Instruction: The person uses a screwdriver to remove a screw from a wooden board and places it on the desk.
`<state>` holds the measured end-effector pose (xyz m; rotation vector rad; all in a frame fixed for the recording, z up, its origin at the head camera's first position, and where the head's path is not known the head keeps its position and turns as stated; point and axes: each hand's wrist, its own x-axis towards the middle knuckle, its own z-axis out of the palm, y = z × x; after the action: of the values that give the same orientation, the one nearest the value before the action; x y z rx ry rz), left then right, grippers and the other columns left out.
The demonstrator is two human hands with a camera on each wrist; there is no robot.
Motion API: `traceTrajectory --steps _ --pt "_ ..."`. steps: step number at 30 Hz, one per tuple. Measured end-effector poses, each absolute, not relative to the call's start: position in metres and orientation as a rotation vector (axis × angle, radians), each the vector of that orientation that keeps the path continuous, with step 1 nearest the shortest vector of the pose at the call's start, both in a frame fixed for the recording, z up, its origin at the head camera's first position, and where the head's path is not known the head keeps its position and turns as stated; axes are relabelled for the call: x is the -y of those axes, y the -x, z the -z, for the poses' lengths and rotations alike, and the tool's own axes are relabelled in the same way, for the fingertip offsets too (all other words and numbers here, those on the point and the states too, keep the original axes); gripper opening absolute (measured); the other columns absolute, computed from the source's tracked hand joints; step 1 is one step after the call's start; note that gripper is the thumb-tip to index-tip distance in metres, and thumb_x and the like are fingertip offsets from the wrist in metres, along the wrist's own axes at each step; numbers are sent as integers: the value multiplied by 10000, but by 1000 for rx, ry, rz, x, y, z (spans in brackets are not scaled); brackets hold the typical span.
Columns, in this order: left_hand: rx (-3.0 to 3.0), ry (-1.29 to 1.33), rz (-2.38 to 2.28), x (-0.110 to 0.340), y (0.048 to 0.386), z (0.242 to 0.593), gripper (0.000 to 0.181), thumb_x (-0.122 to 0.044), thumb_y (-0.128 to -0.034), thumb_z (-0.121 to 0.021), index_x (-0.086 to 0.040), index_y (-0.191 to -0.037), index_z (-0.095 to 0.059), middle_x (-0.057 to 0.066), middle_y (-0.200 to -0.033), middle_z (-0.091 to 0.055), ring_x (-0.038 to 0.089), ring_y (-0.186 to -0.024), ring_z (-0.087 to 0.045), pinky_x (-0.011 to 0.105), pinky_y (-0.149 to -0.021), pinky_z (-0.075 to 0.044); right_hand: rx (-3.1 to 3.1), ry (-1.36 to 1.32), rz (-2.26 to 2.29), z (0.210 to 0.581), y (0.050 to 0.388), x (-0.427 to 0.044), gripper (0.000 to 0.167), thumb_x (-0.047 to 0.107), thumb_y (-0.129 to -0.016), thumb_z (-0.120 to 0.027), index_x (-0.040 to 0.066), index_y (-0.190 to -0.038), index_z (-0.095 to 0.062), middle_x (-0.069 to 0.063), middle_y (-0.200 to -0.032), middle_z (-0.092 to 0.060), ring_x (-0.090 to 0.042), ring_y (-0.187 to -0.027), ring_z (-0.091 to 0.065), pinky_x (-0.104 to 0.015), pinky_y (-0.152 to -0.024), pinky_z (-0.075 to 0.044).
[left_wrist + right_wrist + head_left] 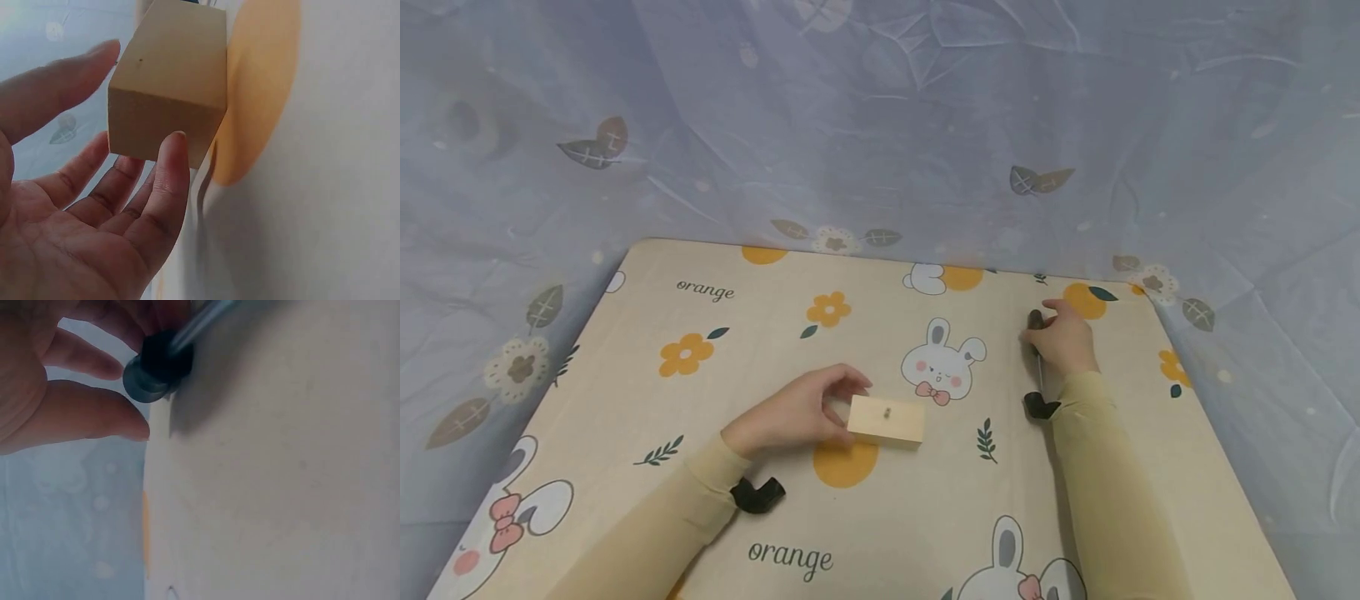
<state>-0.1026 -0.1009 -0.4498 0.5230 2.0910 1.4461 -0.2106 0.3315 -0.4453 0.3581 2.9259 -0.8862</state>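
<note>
A pale wooden block (886,419) lies on the patterned cloth, with a small metal screw (887,412) in its top face. My left hand (805,408) is at the block's left end, thumb and fingers spread around it. In the left wrist view, one fingertip (174,144) overlaps the end face; whether it touches is unclear. Far to the right lies a screwdriver (1036,320) with a dark handle and metal shaft. My right hand (1063,337) is beside its handle, the thumb (100,412) and fingers apart around it. The screwdriver's tip is hidden.
Orange fruits, flowers and rabbits are printed on the cream tablecloth (760,333). Behind the table hangs a grey-blue patterned sheet (850,125). A black wrist device (757,495) is at my left wrist, another black device (1039,406) at my right.
</note>
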Motion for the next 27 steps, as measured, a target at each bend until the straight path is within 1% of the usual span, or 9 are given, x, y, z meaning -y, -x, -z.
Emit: traceTrajectory --steps 6,10,14,18,23,25,27 --pt "-2116 -523 -1438 97 102 451 648 -4 -805 -878 -99 -1390 -617 115 -1379 -651 231 -936 -727 321 -846 -625 -2959 -277 815 447 217 -332 690 139 -929 -778 -3 -1545 -500 -324 -1295 -661 -464 -1139 -651 -585 -989 -546" --pt "-2156 -530 -1413 95 101 453 576 -5 -804 -878 -153 -1315 -657 79 -1341 -672 219 -970 -707 319 -854 -616 -2962 -249 795 450 220 -335 621 132 -925 -779 -6 -1486 -553 -325 -1275 -670 -460 -1123 -655 -571 -953 -557" --pt "-2205 -547 -1383 94 101 454 517 -10 -808 -883 -189 -1250 -685 35 -1287 -689 217 -1008 -690 318 -865 -609 -2960 -246 806 450 220 -337 608 132 -928 -774 3 -1484 -562 -315 -1264 -673 -452 -1102 -658 -554 -922 -564" --pt "-2258 -570 -1355 94 101 454 491 -18 -802 -897 -192 -1218 -703 8 -1253 -700 216 -1059 -658 327 -871 -604 -2984 -267 834 446 219 -335 610 119 -917 -757 21 -1488 -565 -293 -1240 -675 -442 -1067 -652 -546 -897 -562" --pt "-2275 -577 -1339 94 101 453 486 -34 -813 -898 -183 -1230 -699 19 -1261 -693 203 -959 -698 319 -845 -611 -3040 -297 888 438 218 -330 575 97 -933 -685 59 -1494 -566 -277 -1260 -666 -432 -1064 -641 -519 -860 -566" --pt "-2276 -572 -1333 93 101 452 488 -45 -824 -894 -188 -1244 -692 13 -1277 -684 192 -906 -715 311 -831 -616 -3061 -285 925 434 217 -327 572 99 -953 -684 73 -1510 -558 -280 -1292 -662 -440 -1089 -652 -525 -858 -577" --pt "-2288 -577 -1328 92 102 452 485 -55 -831 -891 -189 -1251 -690 9 -1291 -683 181 -902 -709 303 -826 -612 -3084 -269 966 430 217 -322 581 103 -967 -701 88 -1526 -546 -275 -1319 -660 -443 -1111 -671 -538 -853 -595"
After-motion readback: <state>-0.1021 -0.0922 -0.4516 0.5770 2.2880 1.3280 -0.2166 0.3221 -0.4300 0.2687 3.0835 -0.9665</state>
